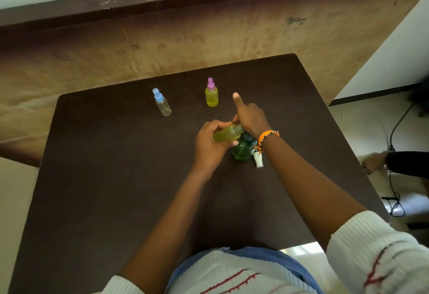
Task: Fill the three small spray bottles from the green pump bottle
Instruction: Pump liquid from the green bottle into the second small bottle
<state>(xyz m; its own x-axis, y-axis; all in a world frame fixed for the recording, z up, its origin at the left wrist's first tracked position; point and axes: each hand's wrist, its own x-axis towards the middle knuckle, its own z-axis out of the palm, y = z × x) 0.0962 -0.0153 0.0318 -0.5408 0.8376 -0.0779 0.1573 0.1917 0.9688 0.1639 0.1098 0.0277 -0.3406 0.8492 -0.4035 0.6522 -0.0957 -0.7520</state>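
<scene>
1. Gripping a tilted, yellow-filled spray bottle at frame centre, the left hand curls round it.
2. Right hand presses on the green pump bottle, index finger extended; its grip is unclear.
3. Pink-capped bottle and blue-capped bottle stand above, on the dark table.

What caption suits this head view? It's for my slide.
Left hand tilts an uncapped spray bottle at the green pump bottle under the right hand.

Dark brown table, worn tan floor beyond it, black cable right of table, white wall behind cable.
</scene>
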